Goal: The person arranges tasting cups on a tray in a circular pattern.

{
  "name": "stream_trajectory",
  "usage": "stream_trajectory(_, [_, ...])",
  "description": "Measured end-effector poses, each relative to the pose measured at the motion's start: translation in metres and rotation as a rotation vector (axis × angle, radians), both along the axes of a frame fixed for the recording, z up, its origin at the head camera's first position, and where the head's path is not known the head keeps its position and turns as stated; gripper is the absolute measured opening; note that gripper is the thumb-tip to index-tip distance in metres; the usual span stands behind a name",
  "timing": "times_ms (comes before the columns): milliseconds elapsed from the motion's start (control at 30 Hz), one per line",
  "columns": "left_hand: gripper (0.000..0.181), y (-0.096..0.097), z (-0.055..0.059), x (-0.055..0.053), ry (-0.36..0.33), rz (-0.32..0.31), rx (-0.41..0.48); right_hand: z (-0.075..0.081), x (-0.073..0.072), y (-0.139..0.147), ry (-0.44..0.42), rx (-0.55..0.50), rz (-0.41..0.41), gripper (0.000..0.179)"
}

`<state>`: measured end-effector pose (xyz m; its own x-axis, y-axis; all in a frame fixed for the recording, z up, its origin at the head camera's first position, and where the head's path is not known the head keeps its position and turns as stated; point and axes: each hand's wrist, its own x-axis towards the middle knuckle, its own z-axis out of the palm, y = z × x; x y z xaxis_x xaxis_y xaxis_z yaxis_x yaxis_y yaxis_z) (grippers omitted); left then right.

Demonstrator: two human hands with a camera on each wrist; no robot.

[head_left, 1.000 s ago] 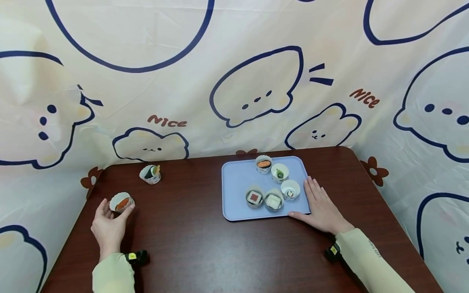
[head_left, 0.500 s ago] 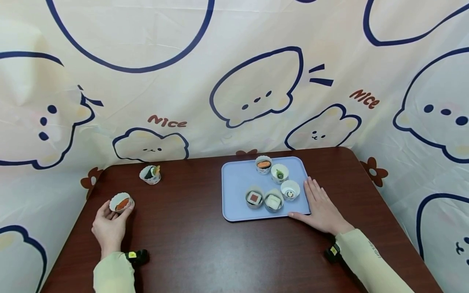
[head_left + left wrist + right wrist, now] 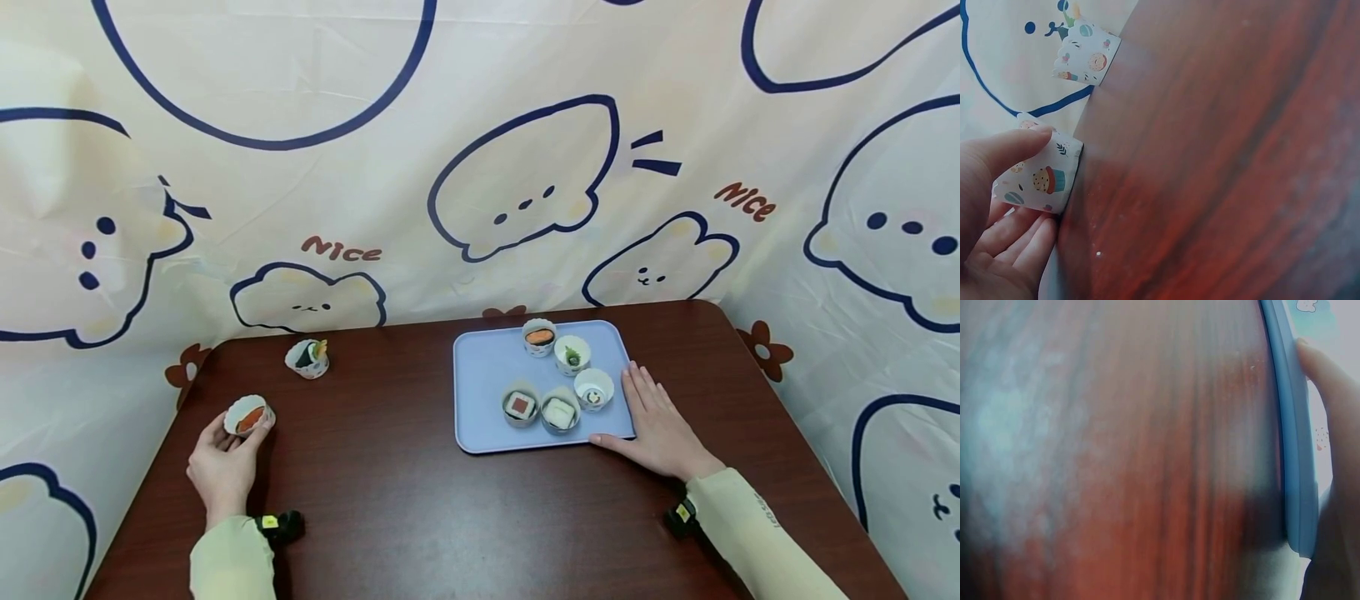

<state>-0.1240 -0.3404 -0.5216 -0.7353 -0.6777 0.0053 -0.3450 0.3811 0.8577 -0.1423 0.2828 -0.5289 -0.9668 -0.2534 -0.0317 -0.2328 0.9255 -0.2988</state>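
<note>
On the left of the table, my left hand (image 3: 223, 475) holds a white paper baking cup (image 3: 243, 408) with an orange-topped sushi piece inside. In the left wrist view the thumb lies across the cup's printed side (image 3: 1050, 181), and the other fingers are round its far side. My right hand (image 3: 663, 429) lies with straight fingers along the right edge of a light blue tray (image 3: 480, 375). Its thumb (image 3: 1319, 362) reaches over the tray's front rim in the right wrist view. Several paper cups with sushi pieces stand on the tray, among them an orange-topped one (image 3: 540, 337) at the back.
Behind the left hand, another printed paper cup (image 3: 308, 358) with a sushi roll stands near the back left of the dark brown wooden table (image 3: 375, 517). A cartoon-printed cloth (image 3: 360, 192) hangs behind the table and along both sides.
</note>
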Motion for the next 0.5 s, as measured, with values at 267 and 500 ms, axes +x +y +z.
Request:
stream_trajectory(267, [0.078,0.0006,-0.0009,0.0014,-0.006,0.009,0.016,-0.0024,-0.0014,0.0014,-0.013,0.005,-0.001,0.127])
stream_trajectory(500, [0.079,0.0008,-0.0021,0.0015,-0.014,0.019,0.02,-0.002,-0.0009,0.0016,-0.007,0.003,0.002,0.127])
